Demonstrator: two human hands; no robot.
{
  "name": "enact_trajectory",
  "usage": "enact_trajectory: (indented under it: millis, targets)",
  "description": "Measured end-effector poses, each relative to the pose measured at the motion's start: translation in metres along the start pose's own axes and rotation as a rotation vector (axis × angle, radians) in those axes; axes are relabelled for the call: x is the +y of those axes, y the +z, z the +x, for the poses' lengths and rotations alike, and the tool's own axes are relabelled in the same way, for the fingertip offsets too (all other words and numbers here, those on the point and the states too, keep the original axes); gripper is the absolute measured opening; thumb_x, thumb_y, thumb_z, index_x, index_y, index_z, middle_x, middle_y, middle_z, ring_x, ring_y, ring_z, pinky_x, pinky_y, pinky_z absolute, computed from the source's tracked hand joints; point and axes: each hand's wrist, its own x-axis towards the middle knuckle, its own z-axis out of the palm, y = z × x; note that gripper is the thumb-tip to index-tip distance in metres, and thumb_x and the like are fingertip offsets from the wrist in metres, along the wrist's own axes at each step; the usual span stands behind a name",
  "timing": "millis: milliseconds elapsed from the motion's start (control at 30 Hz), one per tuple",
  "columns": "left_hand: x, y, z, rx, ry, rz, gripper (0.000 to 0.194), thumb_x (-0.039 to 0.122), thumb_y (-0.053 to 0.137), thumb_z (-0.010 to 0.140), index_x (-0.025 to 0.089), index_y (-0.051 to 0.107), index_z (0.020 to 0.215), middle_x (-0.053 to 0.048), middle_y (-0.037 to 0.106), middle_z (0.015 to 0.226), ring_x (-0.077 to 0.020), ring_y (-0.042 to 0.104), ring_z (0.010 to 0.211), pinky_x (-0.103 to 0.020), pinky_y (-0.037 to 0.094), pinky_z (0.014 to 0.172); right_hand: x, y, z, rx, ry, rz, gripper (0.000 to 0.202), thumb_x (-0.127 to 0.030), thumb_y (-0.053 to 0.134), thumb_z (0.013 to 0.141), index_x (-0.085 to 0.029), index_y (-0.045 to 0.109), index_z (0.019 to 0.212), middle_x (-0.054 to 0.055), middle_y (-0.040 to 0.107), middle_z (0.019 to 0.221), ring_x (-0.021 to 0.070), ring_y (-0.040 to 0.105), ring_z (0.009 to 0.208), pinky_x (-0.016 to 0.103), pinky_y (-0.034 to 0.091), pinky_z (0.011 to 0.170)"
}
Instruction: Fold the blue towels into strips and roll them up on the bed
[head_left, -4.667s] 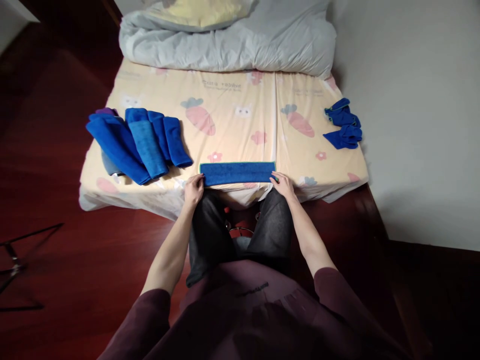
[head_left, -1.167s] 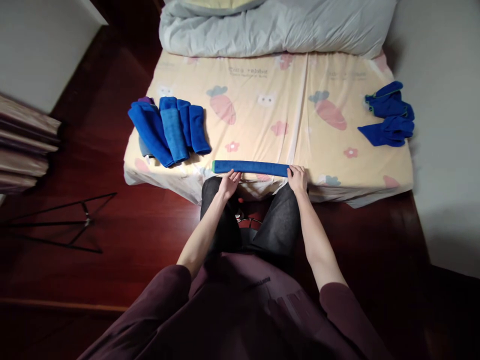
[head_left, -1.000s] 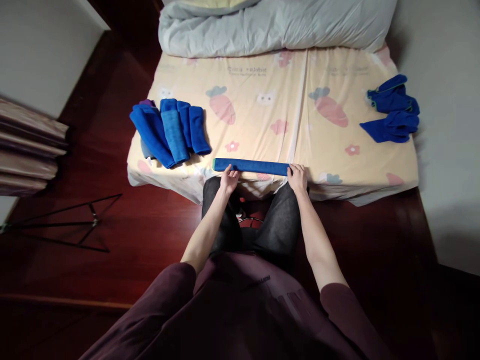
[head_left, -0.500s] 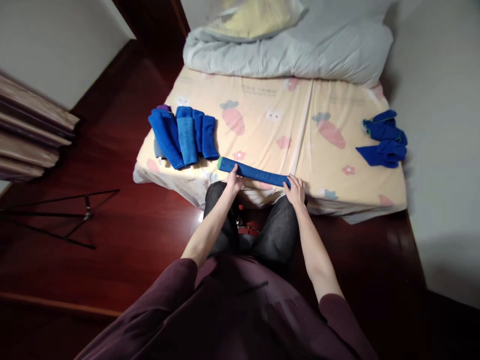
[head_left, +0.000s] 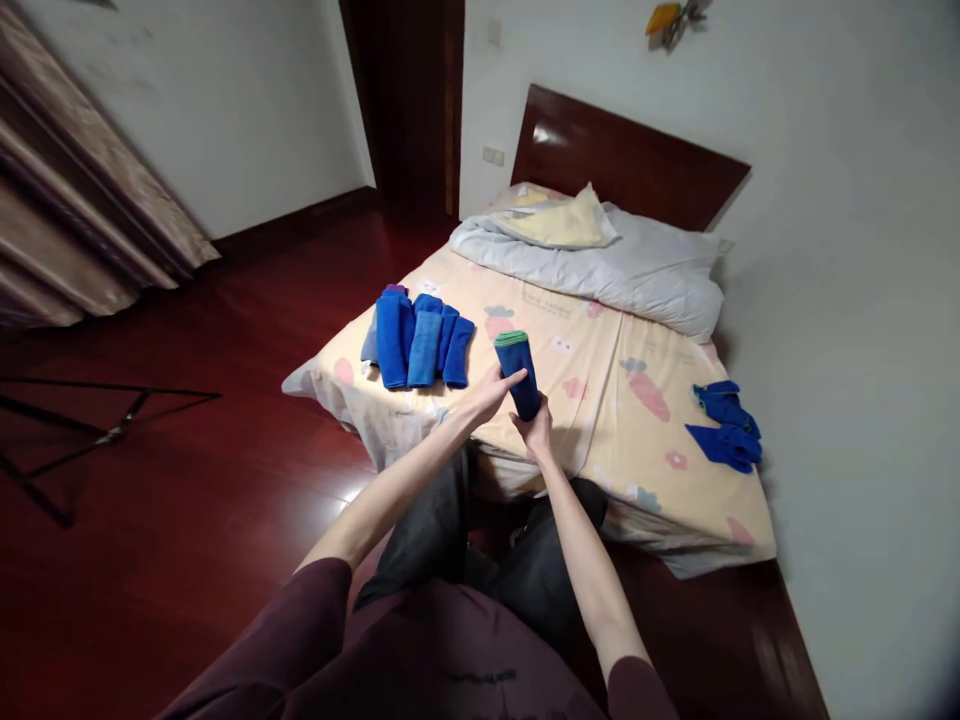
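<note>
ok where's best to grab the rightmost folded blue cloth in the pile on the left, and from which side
Probably around the near end of the rightmost folded cloth, coming from the right: that end and its long right edge lie free on the printed sheet, while its left side meets another folded cloth.

Head-worn view, forward and down, over bed (head_left: 611,400)

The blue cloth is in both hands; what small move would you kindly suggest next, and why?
Probably lay the blue cloth beside the folded cloths on the bed: it is folded compactly, and the left hand and right hand hold it near them.
</note>
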Motion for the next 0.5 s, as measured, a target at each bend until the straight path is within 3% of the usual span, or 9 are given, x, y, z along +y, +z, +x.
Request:
enact_trajectory:
  millis: [167,267,400,500]
  targets:
    - [0.063,-0.021,0.021,-0.168,0.064,0.243,0.045,0.021,0.098,0.060,0.017,0.070,0.095,-0.004,0.072,0.088,-0.0244,0.069,0.090,-0.033,0.054,0.081,-0.072,0.035,0.038,-0.091,0.135,0.250,0.050,-0.039,0.084,0.068,-0.022,0.067,0.112,0.007,0.080,0.104,0.0289,0.075,0.094,0.040,0.063,0.085]
    - [0.090,-0.036,0.030,-0.164,0.090,0.279,0.044,0.020,0.097,0.059,0.017,0.071,0.094,-0.003,0.071,0.085,-0.0231,0.068,0.086,-0.031,0.055,0.076,-0.102,0.054,0.053,-0.162,0.163,0.349,0.037,-0.036,0.086,0.063,-0.021,0.069,0.093,0.007,0.081,0.095,0.0287,0.076,0.090,0.037,0.063,0.079]
    - [0.114,-0.056,0.035,-0.111,0.093,0.301,0.036,0.020,0.094,0.065,0.016,0.070,0.091,-0.003,0.069,0.084,-0.0203,0.066,0.083,-0.029,0.053,0.074,-0.123,0.076,0.066,-0.215,0.169,0.438,0.036,-0.035,0.089,0.059,-0.020,0.072,0.087,0.008,0.081,0.093,0.0278,0.077,0.088,0.037,0.064,0.078]
    - [0.121,-0.074,0.038,-0.058,0.074,0.306,0.030,0.019,0.092,0.069,0.015,0.069,0.088,-0.002,0.067,0.082,-0.0183,0.062,0.079,-0.028,0.051,0.073,-0.127,0.092,0.072,-0.271,0.154,0.511,0.039,-0.035,0.091,0.057,-0.019,0.073,0.088,0.007,0.081,0.093,0.0272,0.077,0.088,0.039,0.065,0.080]
